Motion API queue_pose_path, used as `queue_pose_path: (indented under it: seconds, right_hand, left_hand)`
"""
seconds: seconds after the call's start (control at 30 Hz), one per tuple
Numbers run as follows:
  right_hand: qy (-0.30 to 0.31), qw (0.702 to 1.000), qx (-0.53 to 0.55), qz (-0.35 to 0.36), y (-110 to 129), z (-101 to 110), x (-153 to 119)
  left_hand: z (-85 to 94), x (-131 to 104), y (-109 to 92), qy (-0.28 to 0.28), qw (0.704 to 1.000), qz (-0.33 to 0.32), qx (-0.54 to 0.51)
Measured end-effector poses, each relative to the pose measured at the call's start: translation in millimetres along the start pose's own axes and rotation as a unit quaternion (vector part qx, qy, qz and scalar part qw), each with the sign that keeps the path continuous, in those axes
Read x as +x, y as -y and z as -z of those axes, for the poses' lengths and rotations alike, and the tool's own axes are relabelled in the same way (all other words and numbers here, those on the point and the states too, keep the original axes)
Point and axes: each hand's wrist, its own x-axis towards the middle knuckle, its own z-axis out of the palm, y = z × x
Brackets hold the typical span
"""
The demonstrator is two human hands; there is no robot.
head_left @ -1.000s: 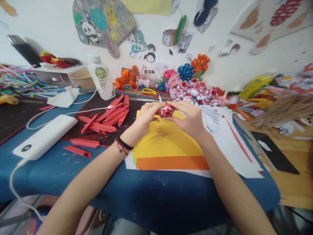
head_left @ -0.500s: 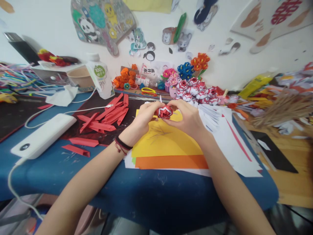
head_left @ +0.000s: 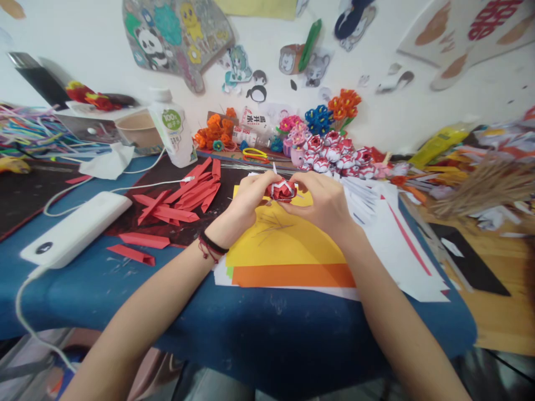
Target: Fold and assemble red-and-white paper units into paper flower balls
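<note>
A red and white paper flower (head_left: pixel 282 190) is held between both hands above a yellow sheet (head_left: pixel 267 239). My left hand (head_left: pixel 249 199) grips its left side, fingers closed, with a white pointed tip showing above the thumb. On the other side, my right hand (head_left: pixel 320 200) pinches the flower between thumb and fingers. Beneath the yellow sheet lie an orange sheet (head_left: pixel 292 275) and white paper. Several thin dark wire-like pieces (head_left: pixel 273 225) rest on the yellow sheet. Folded red paper strips (head_left: pixel 196 192) lie in a loose pile left of my left hand.
A white power bank (head_left: pixel 75 228) with a cable lies at the left. Behind stand a white bottle (head_left: pixel 172 128) and a cluster of finished red and white paper flowers (head_left: pixel 334 153). Yellow-handled scissors (head_left: pixel 254 155) lie at the back. White strips (head_left: pixel 359 197) are on the right.
The flower has tilted slightly within my fingers, and both hands keep their hold on it. The whole view has shifted a little; nothing else has visibly moved.
</note>
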Motion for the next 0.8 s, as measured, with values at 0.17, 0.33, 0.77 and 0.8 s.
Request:
queue_pose_path:
  seconds: [0.17,0.33,0.77,0.8]
  right_hand:
    - [-0.015,1.000,-0.016,-0.002,1,-1,0]
    - [-0.011,1.000,-0.019,-0.019,4,-2,0]
    - [0.053,0.996,0.062,-0.045,-13,0,0]
    - [0.053,0.995,0.066,-0.048,-13,0,-1]
  left_hand:
    - [0.4,1,-1,-0.003,1.000,0.004,0.002]
    - [0.9,0,-1,0.001,1.000,-0.002,0.003]
    - [15.4,8,-6,0.078,0.996,-0.008,-0.029]
    - [16.9,9,-6,0.082,0.996,-0.018,-0.014]
